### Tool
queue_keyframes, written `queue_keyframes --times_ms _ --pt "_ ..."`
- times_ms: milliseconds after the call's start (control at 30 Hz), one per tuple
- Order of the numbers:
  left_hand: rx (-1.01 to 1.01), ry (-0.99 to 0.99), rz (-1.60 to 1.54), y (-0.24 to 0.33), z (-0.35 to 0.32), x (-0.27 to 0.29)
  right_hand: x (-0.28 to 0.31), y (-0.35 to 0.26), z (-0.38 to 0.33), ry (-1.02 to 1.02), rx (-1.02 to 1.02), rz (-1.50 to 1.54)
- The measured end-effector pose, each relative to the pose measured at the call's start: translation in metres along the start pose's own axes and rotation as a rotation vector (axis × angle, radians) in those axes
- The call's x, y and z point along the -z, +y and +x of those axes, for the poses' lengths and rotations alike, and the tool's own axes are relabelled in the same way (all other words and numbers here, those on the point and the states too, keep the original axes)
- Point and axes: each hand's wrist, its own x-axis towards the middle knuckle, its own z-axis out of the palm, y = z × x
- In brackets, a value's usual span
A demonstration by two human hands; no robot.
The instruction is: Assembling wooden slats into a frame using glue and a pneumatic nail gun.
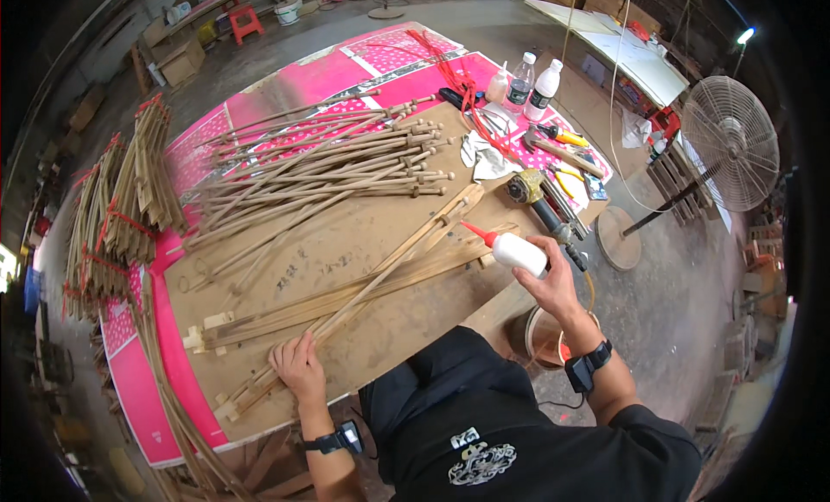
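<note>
My right hand (553, 286) is closed around a white glue bottle (521, 255), tilted so its red pointed nozzle faces left. The nozzle tip is close to the far end of a long, narrow wooden piece (393, 264), which has a small knob or block near that end. My left hand (299, 365) grips the near part of this wooden piece with its fingers bent over it. Beside it lies a bundle of flat wooden strips (380, 303) with small blocks at its left end. Whether the nozzle touches the wood I cannot tell.
Many knobbed wooden rods (346, 169) are piled beyond on the brown board (294, 264). Strapped bundles of strips (143, 178) stand at left. A nail gun (540, 199), a hammer (566, 152), pliers and bottles (543, 89) sit at right, with a large fan (731, 143) past them.
</note>
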Motion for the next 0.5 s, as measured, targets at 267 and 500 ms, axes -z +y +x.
queue_keyframes --times_ms 267,500 --pt "-0.006 -0.007 0.015 0.0 0.0 0.001 0.003 -0.014 0.019 0.013 0.181 -0.111" --pt "-0.014 0.018 0.026 0.002 0.001 0.001 0.005 -0.026 0.035 -0.046 0.275 -0.157"
